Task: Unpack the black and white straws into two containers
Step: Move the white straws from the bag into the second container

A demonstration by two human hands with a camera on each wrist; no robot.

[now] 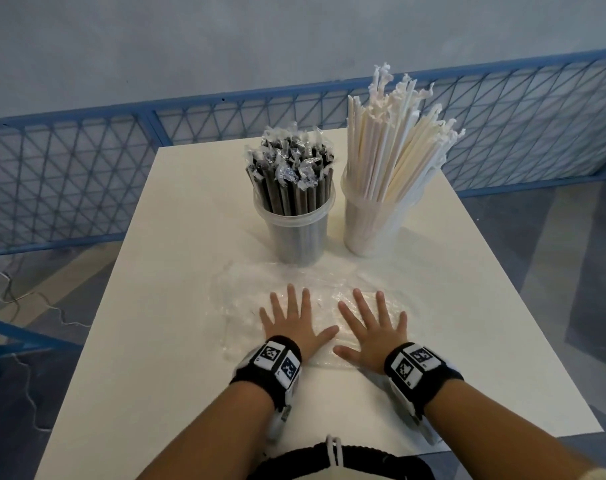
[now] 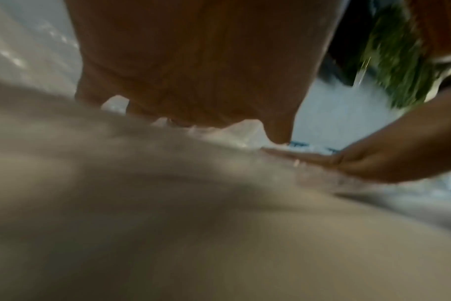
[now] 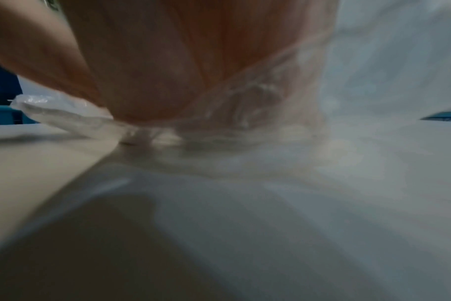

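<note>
Black straws (image 1: 294,174) in clear wrappers stand upright in a clear plastic cup (image 1: 297,233) at the table's far middle. White straws (image 1: 391,140) fan out of a second clear cup (image 1: 367,226) just to its right. In front of the cups lies a flattened clear plastic bag (image 1: 322,289). My left hand (image 1: 291,320) and right hand (image 1: 374,323) lie flat on the bag, fingers spread and straight, palms down. In the left wrist view my left hand (image 2: 193,61) presses crinkled plastic. The right wrist view shows my right hand (image 3: 154,71) on the bag (image 3: 65,114).
The white table (image 1: 163,271) has bare surface left and right of the bag. A blue mesh fence (image 1: 86,174) runs behind the table. Loose cables (image 1: 24,296) lie on the floor at the left.
</note>
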